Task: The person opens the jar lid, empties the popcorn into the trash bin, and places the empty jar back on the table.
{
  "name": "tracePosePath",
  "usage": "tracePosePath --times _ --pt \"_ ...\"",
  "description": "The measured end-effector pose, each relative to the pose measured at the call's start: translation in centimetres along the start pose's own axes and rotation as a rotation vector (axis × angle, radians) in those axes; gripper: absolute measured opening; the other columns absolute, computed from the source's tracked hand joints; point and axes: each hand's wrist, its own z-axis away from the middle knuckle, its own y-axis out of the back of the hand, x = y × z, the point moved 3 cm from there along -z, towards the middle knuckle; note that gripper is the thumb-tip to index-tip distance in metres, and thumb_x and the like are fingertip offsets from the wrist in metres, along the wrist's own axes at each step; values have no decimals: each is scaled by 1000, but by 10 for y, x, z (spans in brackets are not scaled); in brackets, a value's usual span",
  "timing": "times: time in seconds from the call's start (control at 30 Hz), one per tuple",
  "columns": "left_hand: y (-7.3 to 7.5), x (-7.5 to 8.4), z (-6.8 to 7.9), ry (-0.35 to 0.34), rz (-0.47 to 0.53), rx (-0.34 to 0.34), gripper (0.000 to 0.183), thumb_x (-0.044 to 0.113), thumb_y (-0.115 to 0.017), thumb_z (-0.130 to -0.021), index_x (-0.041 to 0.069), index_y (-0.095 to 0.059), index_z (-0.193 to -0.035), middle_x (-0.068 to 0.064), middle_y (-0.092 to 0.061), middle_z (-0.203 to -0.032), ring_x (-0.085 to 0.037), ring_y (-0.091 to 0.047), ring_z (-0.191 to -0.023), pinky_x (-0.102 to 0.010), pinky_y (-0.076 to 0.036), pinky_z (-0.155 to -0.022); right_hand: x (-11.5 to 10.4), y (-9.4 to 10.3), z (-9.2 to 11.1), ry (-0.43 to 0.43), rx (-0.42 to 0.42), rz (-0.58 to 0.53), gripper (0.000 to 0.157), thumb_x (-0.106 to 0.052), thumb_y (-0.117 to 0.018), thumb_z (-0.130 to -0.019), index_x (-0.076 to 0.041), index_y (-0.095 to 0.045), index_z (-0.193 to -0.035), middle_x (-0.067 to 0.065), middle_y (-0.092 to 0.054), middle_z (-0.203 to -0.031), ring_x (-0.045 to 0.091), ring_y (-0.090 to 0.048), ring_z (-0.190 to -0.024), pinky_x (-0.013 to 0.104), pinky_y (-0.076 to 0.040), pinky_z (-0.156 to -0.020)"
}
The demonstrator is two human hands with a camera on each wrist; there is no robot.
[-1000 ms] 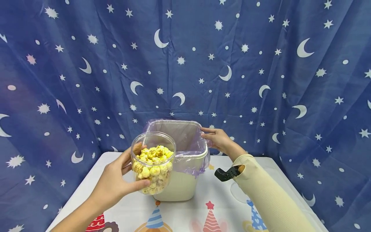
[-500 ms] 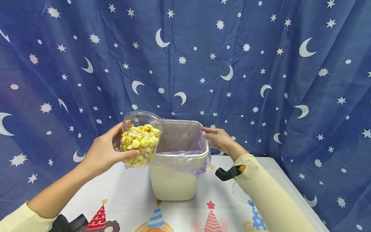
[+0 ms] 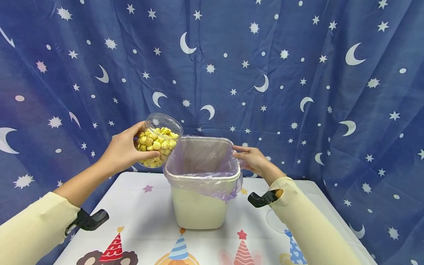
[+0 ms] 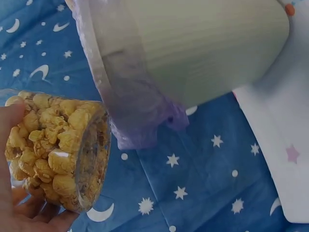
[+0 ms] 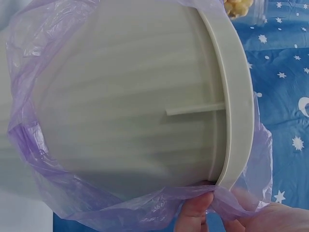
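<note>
Starry blue curtain (image 3: 212,73) filled the whole background, with a table (image 3: 142,206) wearing a party-hat print in front of it. Main thing was the clear tub (image 3: 165,137), held up in the air just beside the left edge of a pale bin, tilted a bit, mouth upward. Yellow popcorn (image 3: 154,145) filled a good part of it, no lid on. The person's left-hand grip (image 3: 125,149) was wrapped round its side, thumb in front. Couldn't tell whether the tub touched the bin rim.

Next out, the bin (image 3: 198,209) stood upright on the table, with a thin purple liner (image 3: 215,189) folded over its rim. The right-hand grip (image 3: 253,160) was pinching that liner at the right side of the rim. A clear round disc (image 3: 274,221) lay flat near the right sleeve (image 3: 309,217), partly covered by it.

As for risks: the tub looked smooth, so a loose hold could let it slip, and tipping it further while it was outside the rim would likely dump popcorn on the table. Pulling too hard on the liner might tear it, or drag its slack left side into the bin.
</note>
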Motion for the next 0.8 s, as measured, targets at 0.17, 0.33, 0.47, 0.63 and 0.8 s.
tracePosePath --times 0.17,0.33,0.47,0.63,0.8 --pt "-5 -2 -11 -36 -56 -42 97 37 -88 -72 2 -38 -148 -22 -56 -130 -38 -58 -112 -56 -53 -92 0 1 -1 -1 -5 -6 46 -20 -58 -100 -18 -50 -145 15 -48 -148 29 -59 -123 40 -54 -100" --pt "-12 -5 -21 -71 -120 -102 104 36 -89 -71 0 -32 -151 -27 -47 -142 -44 -49 -126 -62 -45 -102 2 2 -1 3 -11 -1 47 -21 -58 -101 -17 -49 -146 17 -47 -148 22 -65 -110 38 -56 -97" --pt "-14 -6 -28 -121 -172 -138 104 34 -88 -72 0 -32 -151 -26 -45 -146 -45 -45 -131 -63 -41 -106 2 3 -1 -3 -3 9 46 -21 -59 -100 -18 -50 -146 15 -48 -148 22 -65 -110 38 -56 -96" --pt "-14 -5 -32 -209 -270 -149 99 28 -88 -71 -1 -35 -149 -25 -44 -147 -45 -43 -133 -62 -39 -109 1 3 -1 -4 -2 10 46 -21 -58 -100 -19 -50 -146 14 -48 -148 26 -62 -116 38 -56 -96" --pt "-14 -5 -33 -222 -357 -155 99 27 -88 -71 3 -34 -150 -22 -43 -149 -42 -42 -135 -61 -43 -107 2 3 -1 3 -15 -5 46 -20 -58 -100 -18 -50 -145 15 -48 -147 27 -60 -120 36 -57 -94"
